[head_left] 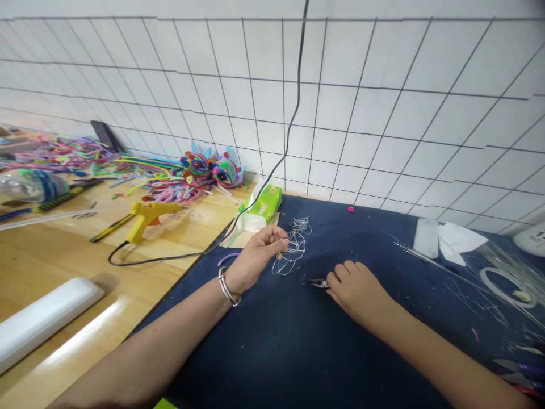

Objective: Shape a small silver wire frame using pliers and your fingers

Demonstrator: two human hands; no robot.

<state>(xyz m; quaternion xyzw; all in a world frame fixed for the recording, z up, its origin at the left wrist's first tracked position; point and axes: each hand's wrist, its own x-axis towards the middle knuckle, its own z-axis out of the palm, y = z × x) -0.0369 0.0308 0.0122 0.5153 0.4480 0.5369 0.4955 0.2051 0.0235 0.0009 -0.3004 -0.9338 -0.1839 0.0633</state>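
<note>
My left hand (260,250) pinches a tangle of thin silver wire (293,247) with small beads on it, held just above the dark blue cloth (276,346). A silver bangle (226,287) circles that wrist. My right hand (355,287) rests knuckles-up on the cloth, fingers curled around small pliers (317,282) whose dark tip sticks out to the left, close under the wire loops.
A yellow glue gun (145,216) with a black cord lies on the wooden table to the left, beside a heap of coloured pipe cleaners (128,170) and a green tissue pack (264,204). At right lie white paper (451,238), straight wires and a white ring (506,287). A white tiled wall stands behind.
</note>
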